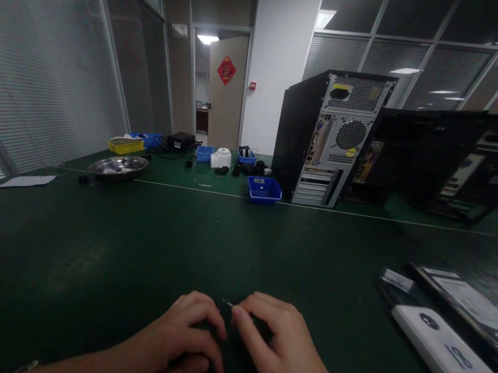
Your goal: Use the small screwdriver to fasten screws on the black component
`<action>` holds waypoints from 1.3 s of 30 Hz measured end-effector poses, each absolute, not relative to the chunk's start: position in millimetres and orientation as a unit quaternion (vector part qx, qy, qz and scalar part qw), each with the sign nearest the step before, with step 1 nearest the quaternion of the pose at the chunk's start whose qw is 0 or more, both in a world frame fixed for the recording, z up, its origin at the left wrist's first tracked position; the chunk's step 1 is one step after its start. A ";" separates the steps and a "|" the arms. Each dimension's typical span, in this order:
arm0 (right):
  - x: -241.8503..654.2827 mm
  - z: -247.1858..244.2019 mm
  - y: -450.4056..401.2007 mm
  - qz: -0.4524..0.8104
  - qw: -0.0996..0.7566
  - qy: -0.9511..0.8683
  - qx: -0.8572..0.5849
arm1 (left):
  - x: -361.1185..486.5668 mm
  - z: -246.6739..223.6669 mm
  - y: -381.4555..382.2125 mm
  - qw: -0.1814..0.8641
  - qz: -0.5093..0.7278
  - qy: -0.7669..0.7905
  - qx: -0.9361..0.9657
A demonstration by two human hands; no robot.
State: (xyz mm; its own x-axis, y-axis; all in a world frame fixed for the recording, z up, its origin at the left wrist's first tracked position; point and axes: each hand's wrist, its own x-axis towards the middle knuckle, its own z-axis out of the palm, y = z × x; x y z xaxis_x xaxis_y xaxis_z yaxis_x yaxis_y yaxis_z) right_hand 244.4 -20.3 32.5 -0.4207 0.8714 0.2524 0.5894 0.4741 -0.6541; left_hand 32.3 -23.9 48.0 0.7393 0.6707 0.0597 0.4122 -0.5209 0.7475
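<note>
Near the front of the green table, my right hand pinches a small thin metal piece between thumb and forefinger. It is too small to tell its exact kind; its tip points left. My left hand is just to the left, palm down over the table, with its fingers loosely bent and apart. Nothing shows between its fingers. A small gap separates the two hands.
On the right lie a white long device and a hard drive. A black computer tower stands behind a blue tray, beside opened cases. Back left are a metal bowl, a yellow basket and paper.
</note>
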 end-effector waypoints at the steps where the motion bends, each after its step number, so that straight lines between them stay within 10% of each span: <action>1: 244.2 31.8 -19.8 0.246 0.291 -0.808 -0.450 | 32.7 48.8 -25.1 0.362 0.166 0.322 0.859; 18: 252.3 47.9 -22.0 0.268 0.187 -0.858 -0.395 | 24.8 3.9 -16.4 0.159 0.161 0.379 0.897; 39: 248.1 48.8 -24.5 0.289 0.171 -0.853 -0.399 | 39.4 40.7 -28.4 0.265 0.114 0.429 0.856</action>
